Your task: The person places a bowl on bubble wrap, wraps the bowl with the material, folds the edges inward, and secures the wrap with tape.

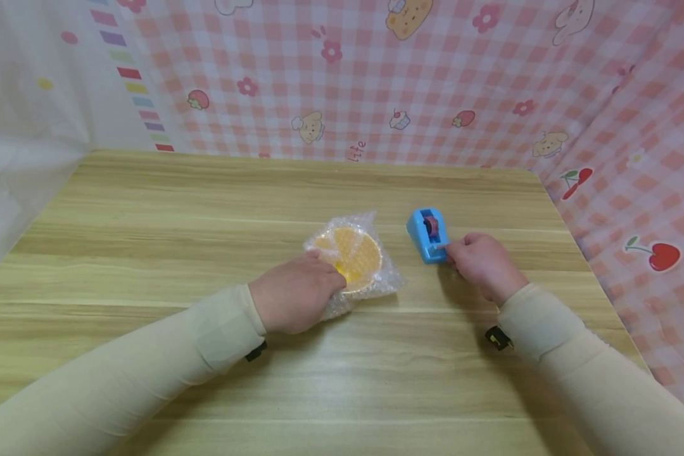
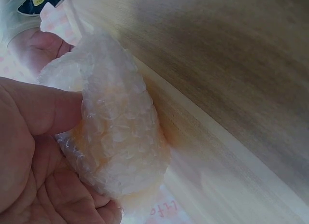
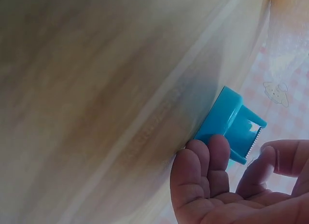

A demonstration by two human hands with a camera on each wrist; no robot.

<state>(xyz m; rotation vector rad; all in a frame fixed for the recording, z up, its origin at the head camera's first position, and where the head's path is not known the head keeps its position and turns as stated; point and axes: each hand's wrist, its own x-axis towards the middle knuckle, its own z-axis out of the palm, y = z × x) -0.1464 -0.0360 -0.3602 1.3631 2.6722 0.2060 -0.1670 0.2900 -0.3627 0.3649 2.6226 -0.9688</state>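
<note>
My left hand [image 1: 296, 294] grips the near left side of a bubble-wrapped bundle [image 1: 360, 253]. Through the clear wrap shows a round, flat orange thing patterned like a citrus slice. In the left wrist view, the thumb presses one face of the bubble wrap [image 2: 118, 118] while the fingers lie behind it. To the right, a blue tape dispenser [image 1: 433, 257] stands on the table with a reddish roll inside. Thumb and index finger of my right hand [image 1: 487, 266] pinch the tape's end at the dispenser's toothed cutting edge [image 3: 254, 143]; the other fingers curl beside its body.
The wood-grain table [image 1: 148, 253] runs back to a pink checked cloth [image 1: 319, 82] with cartoon prints. A similar cloth hangs along the right side, and a white sheet [image 1: 28, 95] on the left.
</note>
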